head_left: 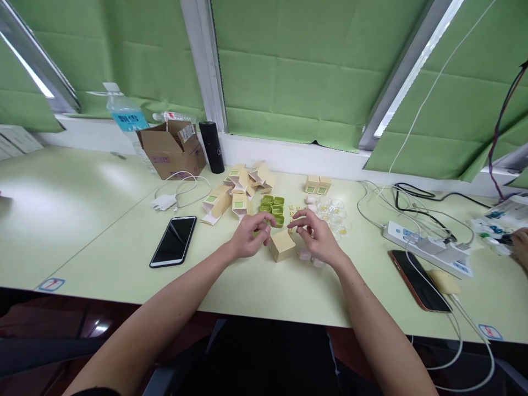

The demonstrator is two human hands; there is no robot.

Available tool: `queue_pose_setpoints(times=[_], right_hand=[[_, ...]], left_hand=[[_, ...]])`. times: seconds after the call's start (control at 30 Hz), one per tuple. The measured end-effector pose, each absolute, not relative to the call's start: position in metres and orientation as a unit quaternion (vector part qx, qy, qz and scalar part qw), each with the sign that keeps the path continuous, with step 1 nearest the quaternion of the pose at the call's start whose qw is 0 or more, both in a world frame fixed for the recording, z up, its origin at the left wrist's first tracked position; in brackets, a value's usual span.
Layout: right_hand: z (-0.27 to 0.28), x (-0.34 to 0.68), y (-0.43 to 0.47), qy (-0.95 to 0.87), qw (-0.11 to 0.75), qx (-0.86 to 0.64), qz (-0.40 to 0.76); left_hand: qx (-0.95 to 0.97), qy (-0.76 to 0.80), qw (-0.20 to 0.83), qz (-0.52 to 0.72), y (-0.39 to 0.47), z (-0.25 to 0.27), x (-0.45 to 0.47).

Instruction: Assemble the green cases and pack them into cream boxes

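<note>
A small tan cardboard box (282,246) stands on the table between my two hands. My left hand (251,235) hovers at its upper left, fingers bent and apart, with nothing visible in them. On the other side my right hand (317,235) is raised with curled, parted fingers and also looks unloaded. Just beyond them sit several green square cups (278,210) in rows. Tiny yellow pieces (291,208) lie to the right of these cups. Clear plastic cups (337,206) are grouped beyond my right hand, and pale pink pieces (304,254) are partly hidden by it.
Opened tan boxes (217,202) are heaped at back left; two closed boxes (317,185) stand at the back. A phone (174,242) and white charger (164,202) lie left. Rightward are a power strip (424,247), another phone (418,280), cables and another person's hand (520,245).
</note>
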State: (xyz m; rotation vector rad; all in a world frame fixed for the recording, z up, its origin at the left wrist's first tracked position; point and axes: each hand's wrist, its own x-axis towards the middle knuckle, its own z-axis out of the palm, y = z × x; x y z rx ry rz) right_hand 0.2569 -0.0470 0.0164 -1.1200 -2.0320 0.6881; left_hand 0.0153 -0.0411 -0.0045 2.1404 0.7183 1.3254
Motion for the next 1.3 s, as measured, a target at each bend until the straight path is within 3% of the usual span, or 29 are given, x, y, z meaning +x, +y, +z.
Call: queue_pose_setpoints(times=[0.1, 0.27, 0.6, 0.93, 1.13, 1.3], right_hand=[[0.021, 0.255, -0.05, -0.799, 0.337, -0.434, 0.243], [0.026, 0.252, -0.057, -0.832, 0.281, -0.427, 0.217], [0.023, 0.244, -0.061, -0.871, 0.226, -0.396, 0.185], [0.026, 0.234, -0.068, -0.88, 0.179, -0.414, 0.15], [0.027, 0.233, -0.068, -0.874, 0.184, -0.415, 0.174], [0.044, 0.244, -0.056, -0.844, 0.278, -0.413, 0.199]], left_hand=[[0.763, 0.331, 0.204, 0.516, -0.036, -0.005, 0.016], [0.804, 0.379, 0.135, 0.438, -0.036, -0.003, 0.018], [0.777, 0.371, 0.176, 0.478, -0.038, -0.006, 0.019], [0.753, 0.38, 0.109, 0.526, -0.036, -0.008, 0.021], [0.746, 0.398, 0.053, 0.531, -0.037, -0.008, 0.021], [0.725, 0.406, 0.05, 0.554, -0.038, -0.006, 0.02]])
